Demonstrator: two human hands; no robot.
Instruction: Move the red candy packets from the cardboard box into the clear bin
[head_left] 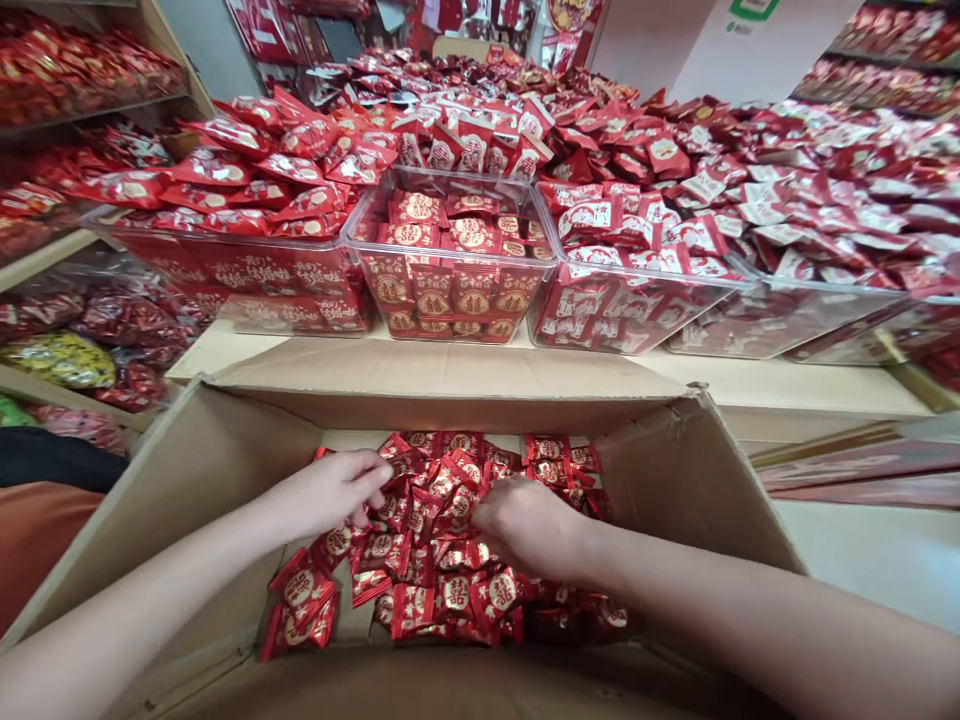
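Many small red candy packets [457, 592] with round gold double-happiness prints lie loosely over the bottom of a deep cardboard box [660, 480]. My left hand [341, 490] reaches in from the left; its bent fingertips close at the edge of a red candy packet [401, 458] near the far side. To the right, my right hand [529, 525] is curled low over the pile, its knuckles up. Its fingertips are hidden beneath the hand, so what they grip does not show. Bare cardboard shows around the packets at the left.
Behind the box, a pale wooden shelf [810, 385] carries clear plastic bins [450, 262] heaped with red packets. Flattened cardboard [862, 460] lies at the right. Shelves with bagged sweets [64, 358] stand at the left, near a person's orange-brown clothing [41, 545].
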